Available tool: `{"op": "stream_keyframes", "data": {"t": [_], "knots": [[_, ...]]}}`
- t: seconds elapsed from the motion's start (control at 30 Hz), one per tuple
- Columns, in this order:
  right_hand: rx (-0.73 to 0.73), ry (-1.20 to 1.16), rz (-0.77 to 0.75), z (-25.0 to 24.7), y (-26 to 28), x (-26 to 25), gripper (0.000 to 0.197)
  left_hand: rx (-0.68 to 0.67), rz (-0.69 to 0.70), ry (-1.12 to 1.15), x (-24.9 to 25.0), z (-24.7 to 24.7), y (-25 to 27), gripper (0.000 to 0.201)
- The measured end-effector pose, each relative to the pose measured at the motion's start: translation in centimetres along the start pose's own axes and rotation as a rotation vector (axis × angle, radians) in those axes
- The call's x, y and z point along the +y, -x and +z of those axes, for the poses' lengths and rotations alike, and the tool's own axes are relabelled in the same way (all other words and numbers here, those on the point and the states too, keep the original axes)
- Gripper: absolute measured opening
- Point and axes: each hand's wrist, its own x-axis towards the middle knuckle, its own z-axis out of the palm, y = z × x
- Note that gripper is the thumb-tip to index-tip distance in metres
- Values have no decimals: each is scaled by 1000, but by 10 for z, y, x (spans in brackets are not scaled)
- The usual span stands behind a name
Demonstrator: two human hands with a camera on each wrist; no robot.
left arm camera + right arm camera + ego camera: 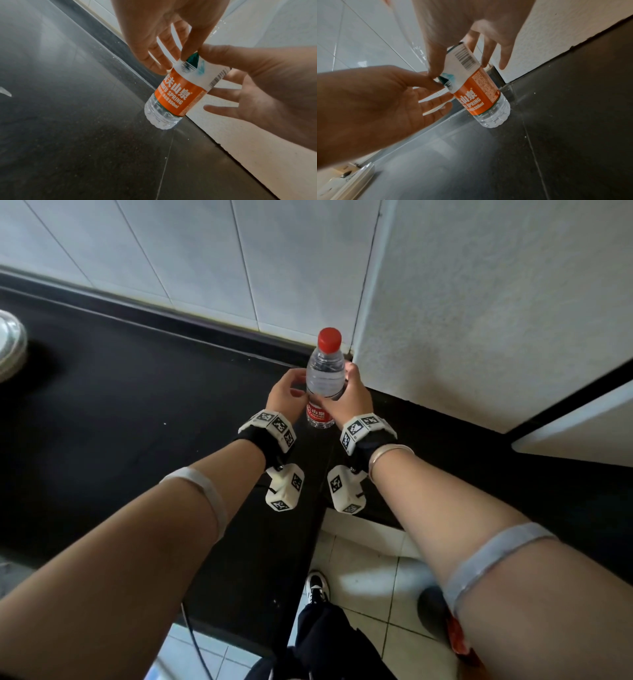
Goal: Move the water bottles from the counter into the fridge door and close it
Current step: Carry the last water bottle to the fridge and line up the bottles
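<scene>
A clear water bottle (324, 378) with a red cap and an orange-and-white label stands tilted at the back of the black counter (137, 405). I cannot tell whether its base touches the counter. My left hand (286, 392) holds it from the left and my right hand (356, 395) from the right, at label height. In the left wrist view, the left hand (150, 33) pinches the top of the label on the bottle (175, 97), and the right hand (274, 81) has its thumb on it. In the right wrist view, the right hand (471, 20) has its thumb on the bottle (477, 97), with the left hand (376, 101) opposite.
A white tiled wall (171, 251) runs behind the counter. A white textured panel (479, 302) rises just right of the bottle, with a white slab (582, 426) jutting out below it. A clear lidded container (10, 344) sits at the far left. Tiled floor (370, 577) lies below.
</scene>
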Motion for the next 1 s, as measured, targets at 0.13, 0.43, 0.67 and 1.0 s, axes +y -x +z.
{"op": "stream_keyframes", "data": {"t": [0.13,0.43,0.67,1.0], "knots": [[53,40,-15,0,1,-2,64,-10,20,22,-1,0,1,40],[131,69,73,-17,36,-2,56,-171,58,-18,10,-3,19,38],[284,62,179,-32,102,-1,60,-375,136,-22,20,0,62,35],[549,14,361,-62,230,20,65,-642,262,-122,21,27,148,36]]}}
